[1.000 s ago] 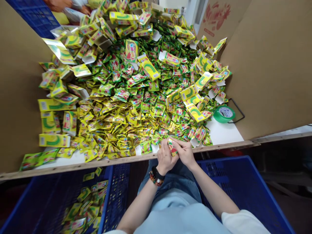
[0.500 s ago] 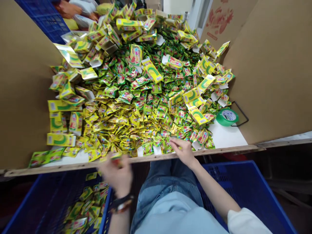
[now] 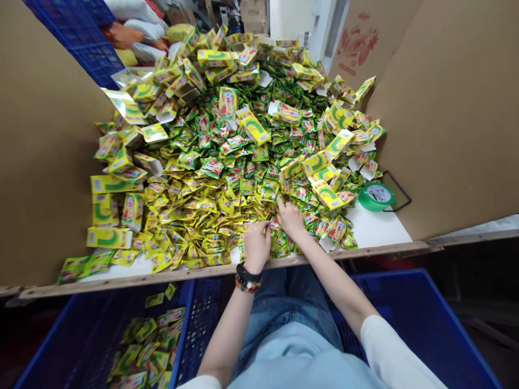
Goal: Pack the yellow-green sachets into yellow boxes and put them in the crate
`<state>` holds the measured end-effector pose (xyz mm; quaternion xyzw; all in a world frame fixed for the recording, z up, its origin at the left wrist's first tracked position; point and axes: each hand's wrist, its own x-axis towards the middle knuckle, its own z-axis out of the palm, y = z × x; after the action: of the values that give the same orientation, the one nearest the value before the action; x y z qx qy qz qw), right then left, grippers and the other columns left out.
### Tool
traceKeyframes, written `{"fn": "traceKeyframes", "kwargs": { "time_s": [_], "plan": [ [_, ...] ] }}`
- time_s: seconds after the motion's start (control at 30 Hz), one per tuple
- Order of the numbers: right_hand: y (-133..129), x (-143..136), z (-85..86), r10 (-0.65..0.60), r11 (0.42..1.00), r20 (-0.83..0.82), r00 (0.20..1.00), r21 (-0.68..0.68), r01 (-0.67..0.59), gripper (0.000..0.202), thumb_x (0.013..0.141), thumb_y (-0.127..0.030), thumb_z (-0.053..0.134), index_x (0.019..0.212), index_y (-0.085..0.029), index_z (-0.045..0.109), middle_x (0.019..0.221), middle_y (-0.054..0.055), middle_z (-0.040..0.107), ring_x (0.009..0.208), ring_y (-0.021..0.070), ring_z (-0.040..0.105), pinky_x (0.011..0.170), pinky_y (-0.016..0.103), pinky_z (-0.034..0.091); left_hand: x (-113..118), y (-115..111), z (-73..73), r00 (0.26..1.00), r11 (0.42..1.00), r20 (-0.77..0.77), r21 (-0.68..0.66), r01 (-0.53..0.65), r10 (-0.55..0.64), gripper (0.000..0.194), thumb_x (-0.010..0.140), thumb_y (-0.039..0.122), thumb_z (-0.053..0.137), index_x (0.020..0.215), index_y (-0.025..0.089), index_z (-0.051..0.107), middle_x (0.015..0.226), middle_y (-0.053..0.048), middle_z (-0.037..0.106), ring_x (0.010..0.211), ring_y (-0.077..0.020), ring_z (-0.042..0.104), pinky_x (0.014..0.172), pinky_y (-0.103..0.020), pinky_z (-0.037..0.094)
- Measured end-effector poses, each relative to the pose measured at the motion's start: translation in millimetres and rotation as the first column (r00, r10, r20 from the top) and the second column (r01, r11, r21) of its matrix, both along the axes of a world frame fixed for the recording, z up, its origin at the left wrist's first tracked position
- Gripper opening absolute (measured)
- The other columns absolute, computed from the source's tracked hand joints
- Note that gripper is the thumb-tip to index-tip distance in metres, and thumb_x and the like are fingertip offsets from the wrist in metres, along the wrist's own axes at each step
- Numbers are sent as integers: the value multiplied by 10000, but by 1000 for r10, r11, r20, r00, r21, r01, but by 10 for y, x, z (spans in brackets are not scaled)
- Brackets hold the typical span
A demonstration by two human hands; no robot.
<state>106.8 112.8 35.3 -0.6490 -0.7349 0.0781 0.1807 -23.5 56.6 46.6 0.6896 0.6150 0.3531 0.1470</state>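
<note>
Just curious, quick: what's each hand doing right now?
Left hand: fingers curled in the packets; grip cannot be told.
Right hand: fingers on packets, grip unclear.

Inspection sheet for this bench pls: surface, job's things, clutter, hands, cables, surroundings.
Surface: white table with a wooden front edge, mostly buried.
Job's things: heap of yellow-green sachets; matching cartons scattered along the left side, the far end and the right.
Clutter: green tape roll at the right corner, beside a black wire loop.
Hands: left hand and right hand both rest on sachets at the near edge; grip cannot be told.
Cables: nothing seen.
Surroundings: cardboard walls on both sides; blue crate at lower left with sachets inside, another blue crate at lower right; a blue crate and white bags at the far left.
</note>
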Motion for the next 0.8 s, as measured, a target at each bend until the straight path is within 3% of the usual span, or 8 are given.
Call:
{"fn": "traceKeyframes", "kwargs": {
  "time_s": [0.1, 0.17, 0.23, 0.33, 0.5, 0.57, 0.67, 0.8],
  "plan": [
    [-30, 140, 32, -57, 998, -420, 906, -19, 53, 378, 914, -224, 474, 1283, -193, 553, 877, 91, 700, 785, 247, 670, 752, 380, 523, 54, 130, 76, 989, 998, 147, -68, 15, -5, 262, 848, 161, 550, 1067, 168, 693, 1006, -115, 727, 882, -238, 682, 864, -387, 517],
    [-108, 238, 65, -41, 998, -744, 667, -66, -12, 376, 869, -335, 568, 1227, -219, 581, 842, 48, 697, 733, 227, 670, 692, 364, 554, 39, 168, 105, 946, 991, 323, -112, 69, -29, 336, 849, 229, 582, 1174, 175, 650, 1082, -120, 709, 844, -221, 693, 841, -384, 541],
    [-210, 303, 101, -32, 982, -916, 401, -104, -160, 447, 776, -389, 677, 1189, -242, 591, 872, 28, 695, 744, 221, 672, 636, 348, 574, 46, 179, 110, 842, 969, 538, -181, 169, -47, 412, 832, 310, 620, 1221, 174, 624, 1063, -110, 709, 785, -203, 695, 764, -365, 572],
    [-349, 330, 141, -27, 948, -972, 235, -100, -304, 516, 712, -376, 739, 1192, -268, 583, 959, 19, 689, 829, 212, 665, 656, 331, 583, 95, 162, 83, 663, 935, 748, -247, 253, 18, 479, 757, 398, 702, 1165, 151, 654, 860, -63, 717, 715, -188, 684, 657, -326, 587],
    [-459, 300, 141, 67, 973, -936, 346, -16, -232, 472, 746, -358, 719, 1190, -268, 588, 1106, 27, 656, 1073, 207, 589, 909, 331, 500, 122, 64, 22, 600, 937, 788, -300, 178, 139, 439, 573, 429, 839, 871, 129, 721, 753, -57, 719, 676, -186, 674, 597, -291, 563],
    [-491, 306, 142, 40, 974, -931, 364, -44, -221, 392, 810, -393, 646, 1176, -264, 588, 1113, 28, 649, 1022, 192, 600, 867, 310, 502, 84, 15, 27, 631, 944, 764, -292, 152, 135, 389, 567, 424, 843, 779, 126, 711, 726, -59, 717, 654, -173, 661, 596, -273, 543],
    [-555, 354, 182, 5, 953, -925, 380, -110, -281, 323, 871, -406, 549, 1154, -254, 588, 1098, 25, 650, 905, 172, 621, 756, 283, 519, 2, -41, 85, 711, 954, 703, -231, 190, 28, 306, 653, 411, 787, 754, 136, 699, 841, -79, 732, 730, -171, 666, 629, -253, 526],
    [-624, 424, 253, 147, 878, -807, 572, -159, -451, 337, 768, -292, 671, 1094, -214, 633, 1040, 12, 675, 961, 196, 613, 846, 317, 500, -54, -43, 188, 756, 923, 639, -192, 334, -140, 250, 738, 394, 714, 800, 154, 683, 940, -83, 720, 858, -187, 669, 688, -253, 527]
  ]
}}
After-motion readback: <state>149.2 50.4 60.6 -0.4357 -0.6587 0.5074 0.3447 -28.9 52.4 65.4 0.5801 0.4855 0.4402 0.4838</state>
